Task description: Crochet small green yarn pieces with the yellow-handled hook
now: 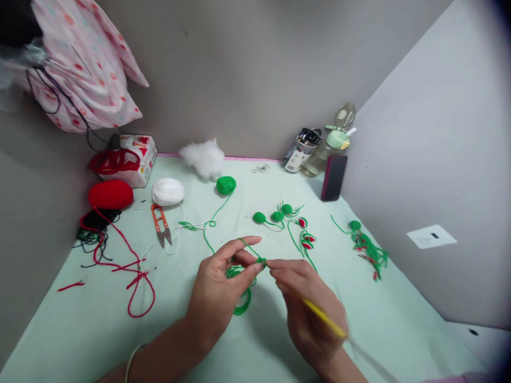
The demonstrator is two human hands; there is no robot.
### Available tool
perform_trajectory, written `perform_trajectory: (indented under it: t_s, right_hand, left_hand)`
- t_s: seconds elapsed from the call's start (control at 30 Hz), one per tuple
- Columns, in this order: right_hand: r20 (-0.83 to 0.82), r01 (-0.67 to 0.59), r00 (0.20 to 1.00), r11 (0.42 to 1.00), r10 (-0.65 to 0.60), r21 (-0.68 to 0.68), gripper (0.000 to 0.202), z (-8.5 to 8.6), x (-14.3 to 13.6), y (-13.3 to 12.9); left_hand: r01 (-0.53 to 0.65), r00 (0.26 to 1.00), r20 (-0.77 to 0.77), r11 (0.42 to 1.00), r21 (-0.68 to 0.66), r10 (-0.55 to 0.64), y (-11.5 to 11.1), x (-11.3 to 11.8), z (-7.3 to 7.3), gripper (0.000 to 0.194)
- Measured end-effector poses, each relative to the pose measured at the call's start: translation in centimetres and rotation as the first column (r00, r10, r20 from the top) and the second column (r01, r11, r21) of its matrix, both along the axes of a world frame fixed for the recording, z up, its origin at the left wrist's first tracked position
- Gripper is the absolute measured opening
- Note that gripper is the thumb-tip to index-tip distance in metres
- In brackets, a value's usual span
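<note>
Green yarn (pixel 261 260) pinched btwn L fingers (pixel 247 275); R fingers (pixel 293 272) clamped on yellow-handled tool (pixel 324 317).

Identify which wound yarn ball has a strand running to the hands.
The green yarn ball, rightmost of the three: its strand runs down to the left hand. The red yarn ball and white yarn ball sit farther left.

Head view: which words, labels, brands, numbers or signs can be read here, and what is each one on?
None can be read.
Cup: a label with a barcode, its print too small and blurred to read.
Box: red markings, too blurred to read.
Phone: dark face, no text visible.
</note>
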State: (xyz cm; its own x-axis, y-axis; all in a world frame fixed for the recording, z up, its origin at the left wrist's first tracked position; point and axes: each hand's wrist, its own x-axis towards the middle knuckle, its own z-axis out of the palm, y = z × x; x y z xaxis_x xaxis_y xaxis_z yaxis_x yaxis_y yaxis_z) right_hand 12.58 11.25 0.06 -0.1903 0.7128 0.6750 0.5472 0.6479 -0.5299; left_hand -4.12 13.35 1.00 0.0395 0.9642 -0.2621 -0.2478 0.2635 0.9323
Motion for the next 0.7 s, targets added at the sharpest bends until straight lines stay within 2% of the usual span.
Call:
perform_trajectory:
  t_s: [0.07, 0.17, 0.27, 0.33, 0.47, 0.57, 0.7]
  right_hand:
    - [0.088, 0.049, 0.995, 0.996, -0.055, 0.068, 0.038, -1.0, 0.3, -0.3]
    - [0.098, 0.101, 0.988, 0.985, -0.116, 0.142, 0.04, -2.2, 0.5, -0.6]
    - [-0.003, 0.109, 0.994, 0.989, -0.109, 0.104, 0.037, -2.1, 0.3, -0.5]
    - [-0.12, 0.047, 0.992, 0.998, -0.041, 0.048, 0.035, -1.4, 0.1, -0.2]
    - [-0.323, -0.086, 0.944, 0.994, 0.059, -0.07, 0.029, 0.0, 0.1, 0.3]
    - [-0.446, -0.108, 0.895, 0.977, 0.015, -0.185, 0.022, 0.4, 0.5, 0.4]
    - [-0.618, -0.199, 0.784, 0.92, -0.058, -0.339, 0.014, 0.3, 1.2, 0.7]
  left_hand:
    - [0.048, 0.998, 0.05, 0.999, -0.025, -0.047, -0.3, 0.2, -0.1, 0.034]
    - [0.156, 0.963, 0.238, 0.981, -0.118, -0.124, -0.3, 0.3, -0.2, 0.051]
    - [0.257, 0.893, 0.425, 0.945, -0.205, -0.15, -0.1, 0.1, 0.0, 0.061]
    - [0.299, 0.858, 0.489, 0.926, -0.23, -0.156, 0.2, -0.1, 0.1, 0.061]
    - [0.273, 0.877, 0.457, 0.938, -0.215, -0.15, 0.5, -0.4, 0.1, 0.058]
    - [0.22, 0.915, 0.374, 0.964, -0.15, -0.15, 0.6, -0.7, -0.1, 0.05]
    - [0.197, 0.937, 0.307, 0.979, -0.062, -0.169, 0.7, -0.8, -0.2, 0.037]
